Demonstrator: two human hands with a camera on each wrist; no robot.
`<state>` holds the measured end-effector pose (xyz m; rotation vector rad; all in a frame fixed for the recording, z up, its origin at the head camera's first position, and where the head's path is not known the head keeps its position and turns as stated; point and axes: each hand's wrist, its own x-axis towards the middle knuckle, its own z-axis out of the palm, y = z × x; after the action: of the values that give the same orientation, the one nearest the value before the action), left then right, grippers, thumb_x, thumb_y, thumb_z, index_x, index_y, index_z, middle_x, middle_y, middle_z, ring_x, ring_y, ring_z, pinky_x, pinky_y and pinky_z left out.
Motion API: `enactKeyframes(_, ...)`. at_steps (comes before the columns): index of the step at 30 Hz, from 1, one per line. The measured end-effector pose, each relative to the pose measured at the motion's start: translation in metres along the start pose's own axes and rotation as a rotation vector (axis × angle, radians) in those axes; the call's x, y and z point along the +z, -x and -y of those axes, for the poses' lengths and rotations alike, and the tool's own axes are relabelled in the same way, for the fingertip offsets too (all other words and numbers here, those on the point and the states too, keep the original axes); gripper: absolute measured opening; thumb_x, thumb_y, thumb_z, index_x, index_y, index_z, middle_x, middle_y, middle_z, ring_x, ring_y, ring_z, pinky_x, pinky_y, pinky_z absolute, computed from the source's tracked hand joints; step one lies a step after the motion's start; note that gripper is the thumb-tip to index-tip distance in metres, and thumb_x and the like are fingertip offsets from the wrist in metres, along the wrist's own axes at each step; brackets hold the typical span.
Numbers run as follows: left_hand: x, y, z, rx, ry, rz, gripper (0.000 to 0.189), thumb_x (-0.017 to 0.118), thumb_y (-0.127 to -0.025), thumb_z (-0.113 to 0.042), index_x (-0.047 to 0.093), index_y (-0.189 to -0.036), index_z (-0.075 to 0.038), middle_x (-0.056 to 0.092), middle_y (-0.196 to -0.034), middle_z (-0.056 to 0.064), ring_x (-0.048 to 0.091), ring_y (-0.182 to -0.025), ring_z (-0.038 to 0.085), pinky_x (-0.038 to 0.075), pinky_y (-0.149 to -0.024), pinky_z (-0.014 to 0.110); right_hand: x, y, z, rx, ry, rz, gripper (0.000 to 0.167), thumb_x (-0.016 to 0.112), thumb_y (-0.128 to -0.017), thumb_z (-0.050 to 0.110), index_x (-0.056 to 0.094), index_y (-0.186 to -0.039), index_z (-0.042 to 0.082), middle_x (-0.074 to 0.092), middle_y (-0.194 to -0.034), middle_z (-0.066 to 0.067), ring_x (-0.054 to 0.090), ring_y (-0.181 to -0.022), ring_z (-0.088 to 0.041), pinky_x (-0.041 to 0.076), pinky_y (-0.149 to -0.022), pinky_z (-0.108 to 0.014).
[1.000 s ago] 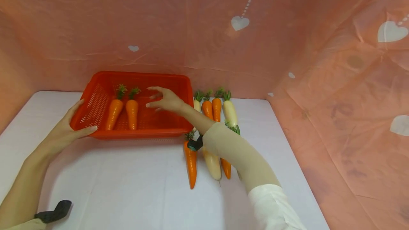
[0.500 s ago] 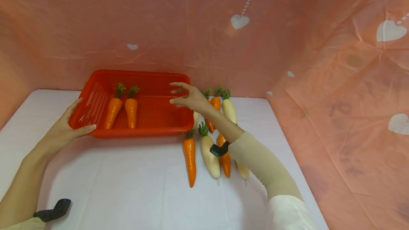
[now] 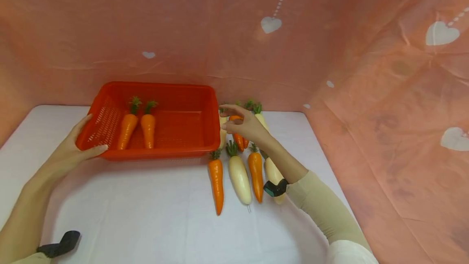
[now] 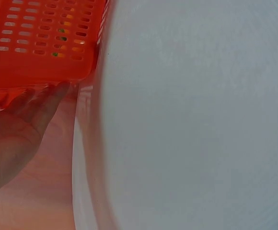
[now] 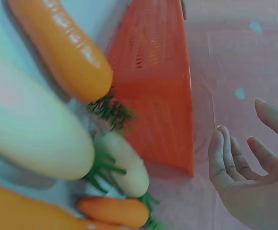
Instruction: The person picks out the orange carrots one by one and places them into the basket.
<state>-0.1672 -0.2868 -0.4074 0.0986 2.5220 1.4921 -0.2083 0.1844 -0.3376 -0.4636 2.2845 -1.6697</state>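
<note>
A red plastic basket (image 3: 161, 153) stands at the back left with two orange carrots (image 3: 127, 131) lying side by side in its left half. My left hand (image 3: 67, 150) grips its left end, thumb over the front rim; in the left wrist view the fingers lie under the rim. Just right of the basket, my right hand (image 3: 250, 127) hovers above carrots and white radishes, fingers spread loosely around nothing. Below that hand lie a front row with a carrot (image 3: 217, 186), a white radish (image 3: 239, 178) and another carrot (image 3: 255, 174), plus a back row partly hidden by the hand.
A white cloth (image 3: 146, 207) covers the table. Pink sheeting with white hearts (image 3: 271, 24) rises behind the table and along its right side. The basket's right wall (image 5: 153, 124) stands close beside the vegetables.
My right hand has moved right, out from over the basket to above the vegetables beside it. My left hand keeps its hold on the basket, and the two carrots inside lie as before.
</note>
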Motion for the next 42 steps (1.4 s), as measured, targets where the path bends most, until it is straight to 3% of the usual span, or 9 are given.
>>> enactKeyframes(8, 0.003, -0.001, -0.002, 0.022, 0.001, 0.005, 0.094, 0.06, -0.098, -0.029, -0.013, -0.156, -0.041, -0.004, -0.165, 0.017, 0.01, -0.14, 0.041, 0.015, -0.114, 0.068, -0.025, 0.033, -0.029, 0.064, -0.003, -0.098, 0.055, 0.072, -0.092, 0.019, 0.052, -0.143, 0.022, 0.057, -0.136, -0.012, 0.063, -0.113, -0.029, 0.048, -0.097, -0.058)
enactKeyframes(20, 0.0, -0.003, 0.0, 0.006, 0.0, 0.007, 0.094, 0.062, -0.097, -0.033, -0.012, -0.155, -0.046, -0.004, -0.166, 0.013, 0.01, -0.142, 0.041, 0.018, -0.112, 0.069, -0.045, 0.081, -0.052, 0.099, 0.044, -0.167, 0.056, 0.07, -0.093, 0.013, 0.048, -0.145, 0.009, 0.055, -0.137, -0.021, 0.061, -0.114, -0.033, 0.055, -0.091, -0.047)
enactKeyframes(29, 0.002, -0.002, 0.002, 0.009, 0.02, 0.004, 0.093, 0.062, -0.097, -0.032, -0.011, -0.154, -0.047, -0.004, -0.166, 0.011, 0.011, -0.14, 0.039, 0.018, -0.113, 0.068, -0.036, 0.107, -0.069, 0.153, 0.057, -0.162, 0.053, 0.07, -0.093, 0.011, 0.051, -0.142, 0.006, 0.054, -0.14, -0.019, 0.056, -0.124, -0.035, 0.053, -0.096, -0.038)
enactKeyframes(30, 0.002, -0.002, 0.002, 0.01, 0.023, 0.003, 0.093, 0.062, -0.097, -0.032, -0.01, -0.154, -0.047, -0.004, -0.166, 0.011, 0.011, -0.14, 0.038, 0.018, -0.115, 0.065, -0.034, 0.109, -0.071, 0.161, 0.067, -0.164, 0.052, 0.069, -0.093, 0.01, 0.051, -0.142, 0.006, 0.054, -0.14, -0.018, 0.055, -0.125, -0.035, 0.052, -0.098, -0.039)
enactKeyframes(33, 0.001, -0.002, 0.003, 0.015, 0.015, 0.006, 0.092, 0.061, -0.098, -0.031, -0.01, -0.155, -0.047, -0.003, -0.167, 0.01, 0.013, -0.139, 0.036, 0.03, -0.116, 0.038, -0.027, 0.115, -0.076, 0.187, 0.093, -0.172, 0.053, 0.069, -0.092, 0.009, 0.051, -0.143, 0.004, 0.053, -0.143, -0.017, 0.052, -0.129, -0.036, 0.048, -0.102, -0.045)
enactKeyframes(34, 0.001, -0.002, 0.003, 0.01, 0.007, 0.004, 0.092, 0.061, -0.098, -0.032, -0.01, -0.154, -0.048, -0.002, -0.167, 0.01, 0.014, -0.138, 0.036, 0.031, -0.114, 0.036, -0.025, 0.117, -0.076, 0.2, 0.103, -0.178, 0.054, 0.07, -0.092, 0.008, 0.052, -0.143, 0.005, 0.053, -0.143, -0.016, 0.051, -0.13, -0.036, 0.047, -0.103, -0.047)
enactKeyframes(37, 0.001, -0.002, 0.001, 0.005, 0.001, 0.006, 0.092, 0.061, -0.098, -0.033, -0.01, -0.154, -0.048, -0.002, -0.166, 0.012, 0.014, -0.138, 0.037, 0.031, -0.115, 0.042, -0.017, 0.119, -0.077, 0.239, 0.161, -0.192, 0.055, 0.071, -0.09, 0.008, 0.054, -0.142, 0.009, 0.053, -0.143, -0.016, 0.053, -0.129, -0.036, 0.048, -0.102, -0.046)
enactKeyframes(40, 0.001, -0.002, 0.001, 0.0, 0.013, 0.007, 0.093, 0.061, -0.097, -0.033, -0.011, -0.154, -0.048, -0.005, -0.166, 0.015, 0.011, -0.139, 0.042, 0.018, -0.111, 0.071, -0.008, 0.118, -0.076, 0.256, 0.224, -0.203, 0.057, 0.073, -0.087, 0.003, 0.056, -0.141, 0.011, 0.053, -0.142, -0.017, 0.057, -0.123, -0.036, 0.052, -0.097, -0.044)
enactKeyframes(42, 0.001, -0.001, 0.001, -0.002, 0.026, 0.01, 0.093, 0.061, -0.098, -0.033, -0.011, -0.154, -0.048, -0.007, -0.166, 0.015, 0.008, -0.142, 0.043, 0.017, -0.108, 0.075, -0.003, 0.117, -0.077, 0.263, 0.271, -0.203, 0.058, 0.073, -0.086, 0.001, 0.057, -0.141, 0.012, 0.055, -0.14, -0.017, 0.061, -0.119, -0.036, 0.054, -0.093, -0.042)
